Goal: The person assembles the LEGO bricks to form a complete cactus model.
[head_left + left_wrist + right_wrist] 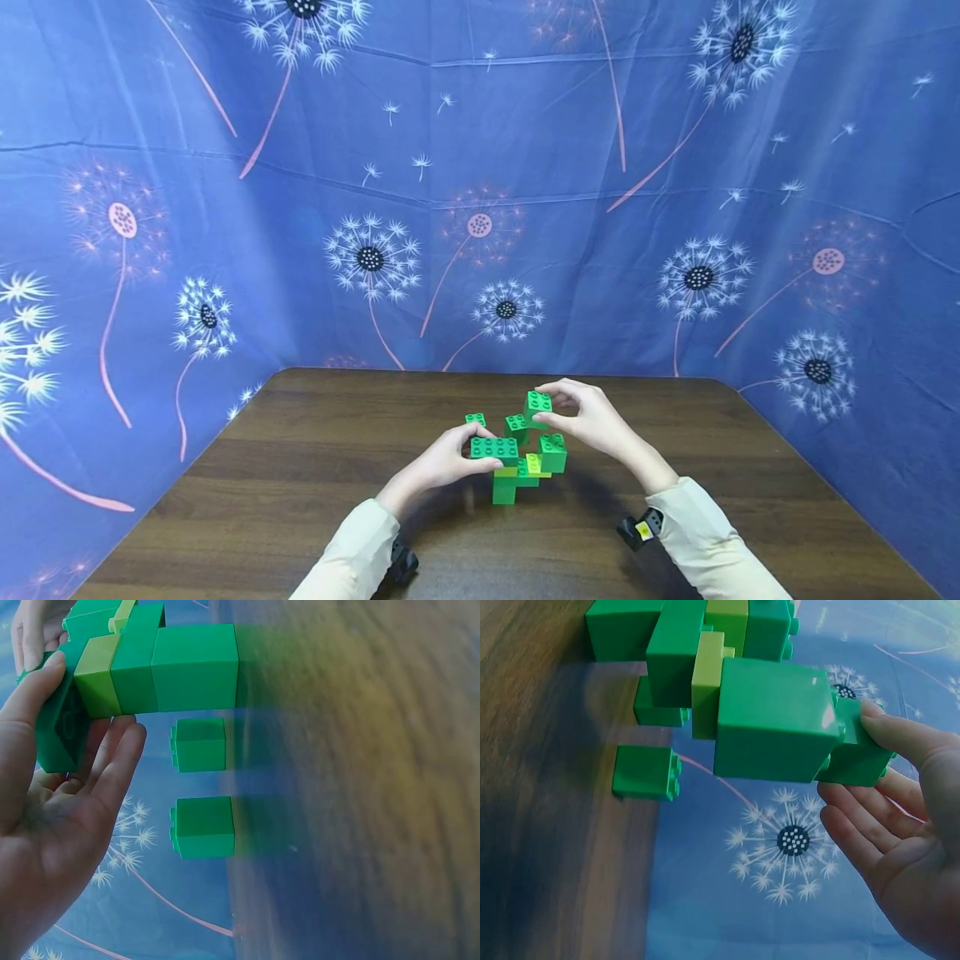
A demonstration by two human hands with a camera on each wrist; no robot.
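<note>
A stacked structure of dark green and yellow-green toy building bricks stands on the table, with a green brick (504, 491) as its foot. My left hand (444, 458) grips the long green brick (495, 450) at the structure's upper left, thumb in front and fingers behind. In the left wrist view a yellow-green brick (97, 679) joins that long brick to the rest. My right hand (592, 419) pinches a small green brick (537, 407) between thumb and fingers, up off the table. This brick stands higher than the green brick (552, 454) at the structure's right end.
Two loose green bricks, one behind the left hand (476, 418) and the other behind the structure (516, 427), sit studs up on the wooden table (337, 433). A blue cloth (570, 250) with dandelion prints hangs behind the table.
</note>
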